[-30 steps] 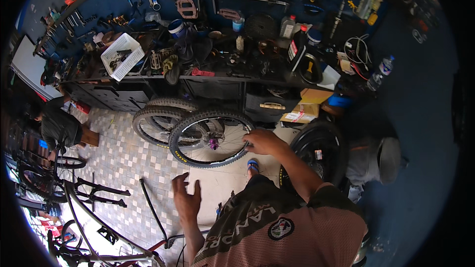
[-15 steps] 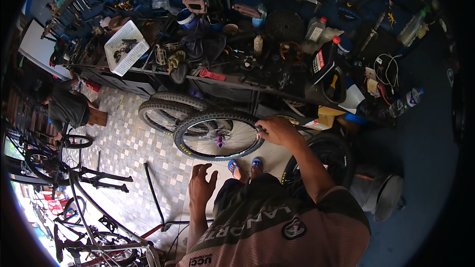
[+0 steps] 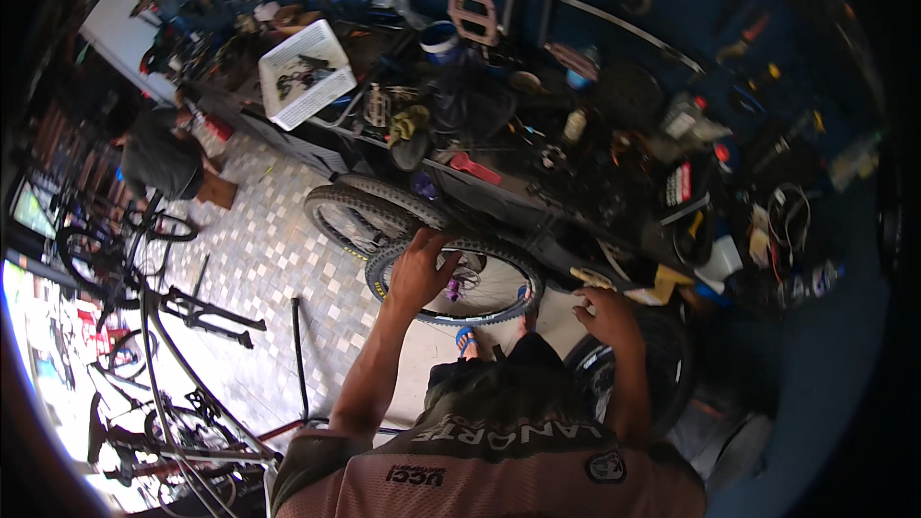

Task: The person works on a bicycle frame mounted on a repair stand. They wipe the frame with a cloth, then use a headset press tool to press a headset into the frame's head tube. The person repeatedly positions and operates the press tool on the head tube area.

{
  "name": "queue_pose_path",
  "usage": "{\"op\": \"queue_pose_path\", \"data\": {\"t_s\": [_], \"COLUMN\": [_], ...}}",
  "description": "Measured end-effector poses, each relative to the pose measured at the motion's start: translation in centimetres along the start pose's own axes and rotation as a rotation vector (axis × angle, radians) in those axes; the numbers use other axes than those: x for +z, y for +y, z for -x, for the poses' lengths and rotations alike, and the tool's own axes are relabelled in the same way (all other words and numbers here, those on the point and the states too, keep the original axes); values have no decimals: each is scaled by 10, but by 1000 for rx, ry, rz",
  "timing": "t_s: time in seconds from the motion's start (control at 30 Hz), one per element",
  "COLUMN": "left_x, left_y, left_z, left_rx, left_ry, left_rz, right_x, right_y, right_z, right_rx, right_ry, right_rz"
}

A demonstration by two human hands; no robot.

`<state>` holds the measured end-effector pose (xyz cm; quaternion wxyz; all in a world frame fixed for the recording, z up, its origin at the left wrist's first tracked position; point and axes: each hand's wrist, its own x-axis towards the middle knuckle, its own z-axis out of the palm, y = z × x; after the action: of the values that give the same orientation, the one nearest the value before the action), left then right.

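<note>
A bicycle wheel (image 3: pixel 499 315) with a knobby black tyre, silver spokes and a purple hub stands tilted in front of my feet. My left hand (image 3: pixel 419 273) is at its upper left side, fingers curled over the tyre and thumb toward the spokes; it hides part of the tyre. To the right of the wheel, my right hand (image 3: pixel 612 318) hangs apart from it with bent, separated fingers and nothing in them. Behind the held wheel, more knobby bicycle wheels (image 3: pixel 336 216) lean against the workbench.
The cluttered workbench (image 3: pixel 566 197) carries a white basket (image 3: pixel 331 91), a red-handled tool (image 3: pixel 475 169) and bottles. Another wheel (image 3: pixel 667 364) stands right of my legs. Bicycle frames (image 3: pixel 173 364) fill the left side, where a person (image 3: pixel 163 153) bends over.
My right hand has come off the wheel's right side and drawn back. My left hand has moved forward onto the wheel's left side. The view has turned and shifted.
</note>
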<state>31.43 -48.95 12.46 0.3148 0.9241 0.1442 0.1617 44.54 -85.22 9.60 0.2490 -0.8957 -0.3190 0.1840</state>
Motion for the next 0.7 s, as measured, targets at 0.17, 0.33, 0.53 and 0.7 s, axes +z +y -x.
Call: {"op": "queue_pose_path", "data": {"t_s": [0.17, 0.33, 0.53, 0.7], "left_x": [-21, -82, -148, -156], "left_y": [-75, -180, -255, -263], "left_z": [-113, -231, -275, -296], "left_rx": [-15, -384, -596, -393], "left_ry": [284, 581, 299, 436], "left_rz": [-111, -553, -918, -798], "right_x": [-20, -41, -61, -68], "right_y": [14, 40, 70, 65], "right_z": [-42, -65, -54, -54], "right_rx": [-9, -61, 24, 177], "right_ry": [-68, -110, -113, -254], "right_rz": [-72, -16, 6, -18]}}
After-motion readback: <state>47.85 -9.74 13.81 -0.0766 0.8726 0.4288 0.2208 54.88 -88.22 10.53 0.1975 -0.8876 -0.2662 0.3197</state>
